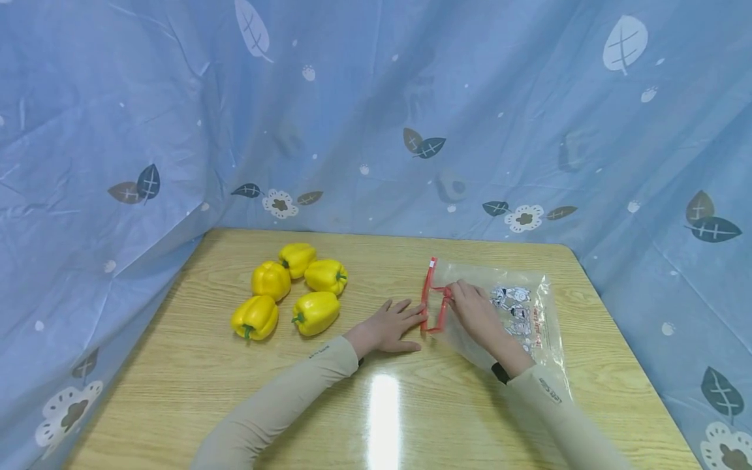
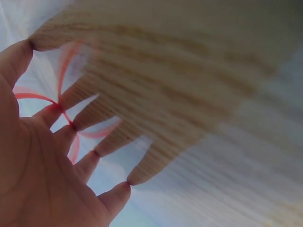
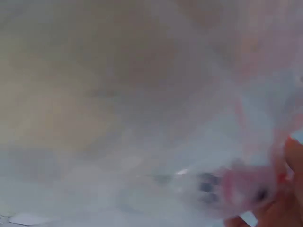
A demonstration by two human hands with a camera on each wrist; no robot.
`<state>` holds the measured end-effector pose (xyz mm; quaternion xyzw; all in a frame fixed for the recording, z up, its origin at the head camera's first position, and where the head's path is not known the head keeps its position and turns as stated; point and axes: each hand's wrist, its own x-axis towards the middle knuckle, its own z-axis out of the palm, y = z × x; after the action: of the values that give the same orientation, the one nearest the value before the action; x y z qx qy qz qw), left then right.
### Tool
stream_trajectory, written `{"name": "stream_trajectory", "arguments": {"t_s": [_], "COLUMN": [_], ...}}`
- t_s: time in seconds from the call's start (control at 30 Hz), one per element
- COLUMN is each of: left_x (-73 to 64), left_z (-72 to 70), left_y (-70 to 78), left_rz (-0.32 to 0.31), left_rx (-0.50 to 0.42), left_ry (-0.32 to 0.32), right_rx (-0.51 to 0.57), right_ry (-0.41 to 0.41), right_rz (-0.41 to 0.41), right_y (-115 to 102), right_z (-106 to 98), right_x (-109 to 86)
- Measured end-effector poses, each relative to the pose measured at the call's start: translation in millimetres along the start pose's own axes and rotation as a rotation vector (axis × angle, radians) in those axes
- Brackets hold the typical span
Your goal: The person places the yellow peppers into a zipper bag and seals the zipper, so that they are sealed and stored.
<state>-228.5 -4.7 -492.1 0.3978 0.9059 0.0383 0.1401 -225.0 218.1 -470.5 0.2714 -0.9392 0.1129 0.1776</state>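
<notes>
A clear plastic zip bag [image 1: 546, 287] with a red zip edge and printed cartoon animals lies on the right half of the table. My right hand [image 1: 478, 316] pinches the upper layer of its mouth and pulls it back, so the red edge parts into an opening. Fingers spread, my left hand [image 1: 390, 326] rests on the table with its fingertips at the lower red edge. In the left wrist view the left palm [image 2: 42, 161] and straight fingers show beside the red strip. The right wrist view is blurred; part of the right hand [image 3: 284, 203] shows at its lower right.
Several yellow bell peppers [image 1: 316, 313] with green stems lie in a cluster left of my left hand. A wooden table [image 1: 176, 391] carries everything. Behind it and along both sides hangs a blue leaf-print cloth [image 1: 364, 98].
</notes>
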Motion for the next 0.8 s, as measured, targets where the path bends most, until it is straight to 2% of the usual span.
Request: {"name": "stream_trajectory", "arguments": {"t_s": [0.17,0.3,0.5,0.6,0.8], "left_x": [-0.6,-1.6,-0.9,-0.3,-1.0], "left_z": [-0.3,-1.2,-0.3,0.4,1.8], "left_y": [-0.5,-0.4,-0.1,0.3,1.9], "left_rz": [0.000,-0.005,-0.017,-0.025,-0.027], "left_rx": [0.018,0.022,0.031,0.046,0.074], "left_ry": [0.008,0.009,0.019,0.024,0.031], "right_rx": [-0.043,-0.076,-0.047,-0.006,0.060], "right_ry": [-0.014,-0.024,-0.042,-0.052,-0.057], "right_rz": [0.065,0.167,0.310,0.335,0.326], "right_y": [-9,-20,-36,-39,-33], "right_z": [-9,-14,-18,-15,-6], "right_x": [2.1,3.3,7.7,9.2,7.4]}}
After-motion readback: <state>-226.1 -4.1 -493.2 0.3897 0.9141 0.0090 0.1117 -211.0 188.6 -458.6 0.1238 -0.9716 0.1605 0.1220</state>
